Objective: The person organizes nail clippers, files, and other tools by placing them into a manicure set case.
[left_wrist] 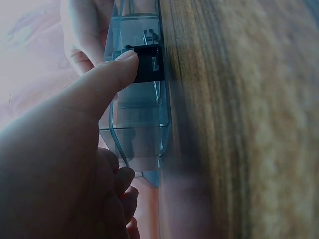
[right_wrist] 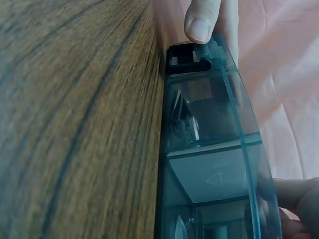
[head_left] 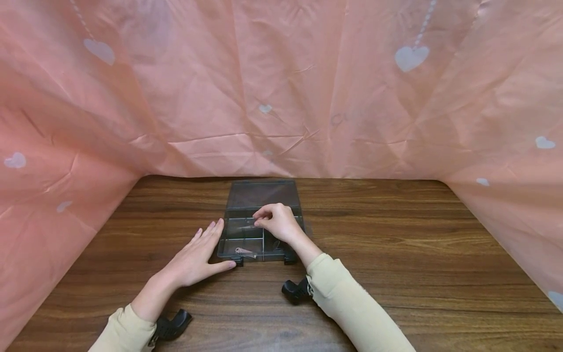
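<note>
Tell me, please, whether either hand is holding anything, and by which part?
The right hand fingers pinch something small over the organizer box; what it is cannot be told. The left hand lies flat, thumb against the box's black latch, gripping nothing.

I'm seeing soft, even light in the head view, bright enough, coming from above and in front. The pink curtain (head_left: 281, 88) glows evenly with no hot spots. Short soft shadows sit under the left hand (head_left: 198, 259) and the right hand (head_left: 277, 222) on the counter (head_left: 418, 254). Wide-lens bowing curves the counter's far corners. On the left wrist view, the thumb (left_wrist: 75, 114) is huge and out of focus, the upper left washed out white. On the right wrist view, the near wood grain smears into blur, and the clear box (right_wrist: 214, 164) carries a faint blue sheen.
</note>
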`<state>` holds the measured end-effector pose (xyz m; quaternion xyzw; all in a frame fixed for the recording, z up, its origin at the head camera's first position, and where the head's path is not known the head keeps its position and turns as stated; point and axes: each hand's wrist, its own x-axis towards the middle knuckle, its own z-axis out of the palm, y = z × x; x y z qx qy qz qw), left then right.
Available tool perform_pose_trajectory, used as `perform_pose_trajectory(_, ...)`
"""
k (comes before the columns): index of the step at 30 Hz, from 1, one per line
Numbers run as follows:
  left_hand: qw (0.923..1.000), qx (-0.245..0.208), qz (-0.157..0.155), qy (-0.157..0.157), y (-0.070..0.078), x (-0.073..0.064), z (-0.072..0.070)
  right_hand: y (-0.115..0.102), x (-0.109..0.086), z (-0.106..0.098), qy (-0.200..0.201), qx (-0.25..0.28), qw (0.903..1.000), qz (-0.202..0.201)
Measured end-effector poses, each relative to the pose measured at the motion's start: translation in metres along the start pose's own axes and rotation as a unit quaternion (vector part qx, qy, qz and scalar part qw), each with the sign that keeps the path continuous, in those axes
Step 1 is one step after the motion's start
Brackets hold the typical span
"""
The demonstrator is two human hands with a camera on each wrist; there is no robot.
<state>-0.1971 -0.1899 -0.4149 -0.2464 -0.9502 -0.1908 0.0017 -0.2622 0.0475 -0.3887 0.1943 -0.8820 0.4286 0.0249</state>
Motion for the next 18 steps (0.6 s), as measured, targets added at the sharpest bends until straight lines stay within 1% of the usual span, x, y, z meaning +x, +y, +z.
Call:
perform_pose_trajectory(5,0.9999,0.013,-0.003,-0.004,0.001,0.001,-0.001,0.001,-0.003,-0.003,0.004,0.000,1.0000,-0.005)
perform_pose_trajectory(8,0.9996,0.026,-0.005,-0.002,0.001,0.005,-0.004,0.001,-0.004,-0.008,0.015,0.003,0.9999,-0.008)
perform_pose_trajectory(9,0.9995,0.031,-0.005,-0.002,0.001,0.008,-0.005,0.000,-0.004,-0.012,0.018,0.005,0.9998,-0.005)
perform_pose_trajectory(12,0.9992,0.037,-0.011,-0.001,0.002,0.015,-0.009,0.001,-0.005,-0.022,0.035,-0.006,0.9993,-0.013)
perform_pose_trajectory(15,0.9987,0.043,-0.027,-0.001,0.004,0.021,-0.013,0.005,-0.009,-0.037,0.053,-0.032,0.9978,-0.024)
perform_pose_trajectory(18,0.9974,0.058,-0.043,0.002,0.006,0.028,-0.017,0.015,-0.018,-0.055,0.087,-0.061,0.9938,-0.032)
